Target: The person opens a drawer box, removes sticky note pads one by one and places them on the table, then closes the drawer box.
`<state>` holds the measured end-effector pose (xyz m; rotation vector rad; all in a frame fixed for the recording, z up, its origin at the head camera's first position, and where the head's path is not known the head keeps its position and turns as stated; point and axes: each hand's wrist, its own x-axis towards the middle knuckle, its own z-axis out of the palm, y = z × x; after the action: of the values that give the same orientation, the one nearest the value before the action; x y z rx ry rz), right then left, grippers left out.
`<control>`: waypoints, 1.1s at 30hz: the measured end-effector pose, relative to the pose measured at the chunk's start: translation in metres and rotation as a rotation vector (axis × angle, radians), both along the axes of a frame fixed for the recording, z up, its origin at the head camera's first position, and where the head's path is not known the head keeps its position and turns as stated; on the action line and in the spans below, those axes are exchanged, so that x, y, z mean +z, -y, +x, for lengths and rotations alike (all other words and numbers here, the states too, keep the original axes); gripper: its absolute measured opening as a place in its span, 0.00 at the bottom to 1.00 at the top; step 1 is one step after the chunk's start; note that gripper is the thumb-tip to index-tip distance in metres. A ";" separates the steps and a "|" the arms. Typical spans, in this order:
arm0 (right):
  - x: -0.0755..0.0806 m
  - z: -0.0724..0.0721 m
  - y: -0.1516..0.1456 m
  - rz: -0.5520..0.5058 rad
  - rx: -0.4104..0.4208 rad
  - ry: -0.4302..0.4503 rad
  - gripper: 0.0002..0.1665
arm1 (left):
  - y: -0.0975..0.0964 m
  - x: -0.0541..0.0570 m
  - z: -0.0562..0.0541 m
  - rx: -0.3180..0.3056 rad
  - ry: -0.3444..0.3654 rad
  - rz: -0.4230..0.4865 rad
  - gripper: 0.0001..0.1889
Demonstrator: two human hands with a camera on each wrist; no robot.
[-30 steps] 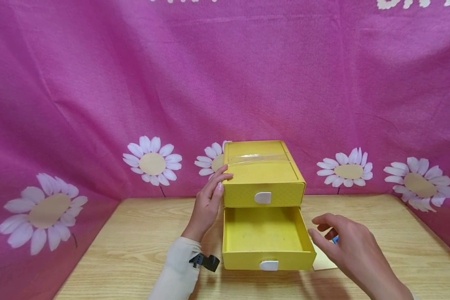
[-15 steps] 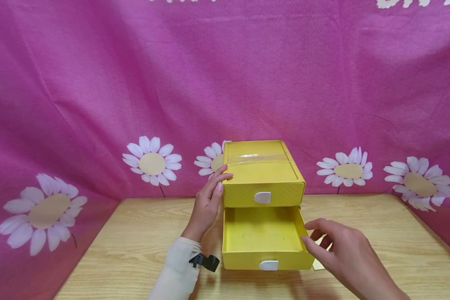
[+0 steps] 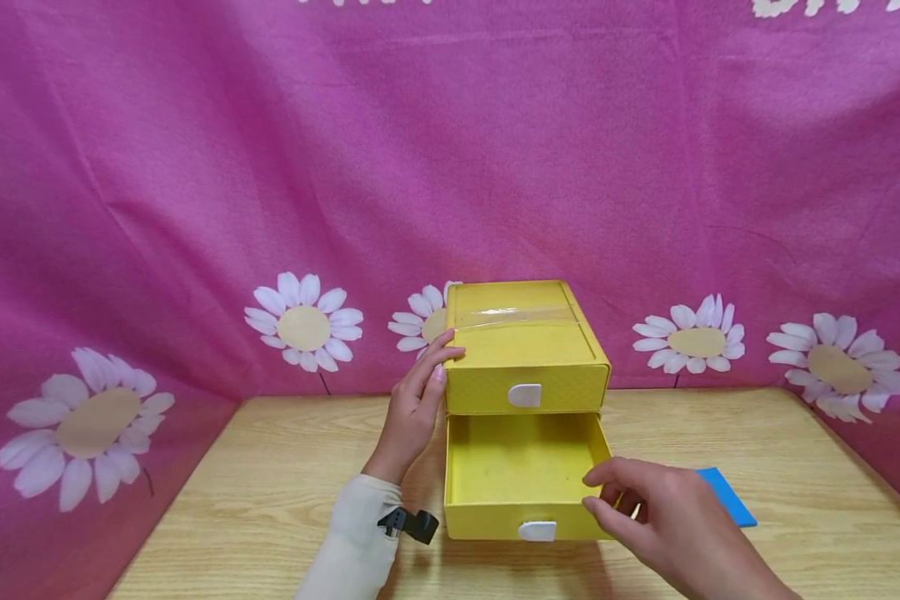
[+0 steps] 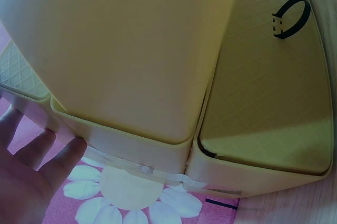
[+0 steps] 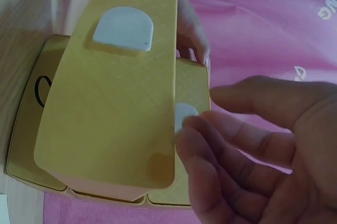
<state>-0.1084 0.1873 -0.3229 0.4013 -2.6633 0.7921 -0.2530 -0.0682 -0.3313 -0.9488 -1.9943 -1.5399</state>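
A yellow drawer box (image 3: 525, 343) stands on the wooden table, strips of clear tape across its top. Its upper drawer (image 3: 480, 390) is pushed in; the drawer below (image 3: 487, 522) is pulled out, with nothing inside the visible part. Both have white tabs, the lower tab (image 3: 537, 531) on the pulled-out front. My left hand (image 3: 411, 408) rests against the box's left side, fingers extended onto the top edge. Loosely bent and holding nothing, my right hand (image 3: 671, 512) hovers at the pulled-out drawer's right front corner; whether it touches is unclear.
A flat blue piece (image 3: 729, 498) lies on the table, partly behind my right hand. Another drawer front with a black loop (image 4: 295, 18) sits under the pulled-out drawer. A pink cloth with daisies (image 3: 450, 167) hangs behind the table (image 3: 270, 483).
My right hand has moved left and slightly down, from beside the drawer to its front corner. More of the blue piece shows; a pale flat piece is now hidden. The left hand stays put.
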 end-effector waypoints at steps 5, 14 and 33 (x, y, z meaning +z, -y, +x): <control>-0.005 -0.003 -0.001 0.021 0.103 0.000 0.07 | 0.000 -0.001 0.000 0.007 -0.009 -0.002 0.16; -0.006 -0.005 -0.001 0.049 0.153 0.116 0.04 | 0.000 0.000 0.001 0.010 -0.004 -0.002 0.16; -0.006 -0.006 0.003 0.084 0.165 0.219 0.09 | 0.000 0.000 0.001 0.007 0.000 -0.004 0.16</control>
<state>-0.1148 0.1840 -0.3290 0.5935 -2.9033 0.8160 -0.2522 -0.0680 -0.3310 -0.9426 -1.9996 -1.5325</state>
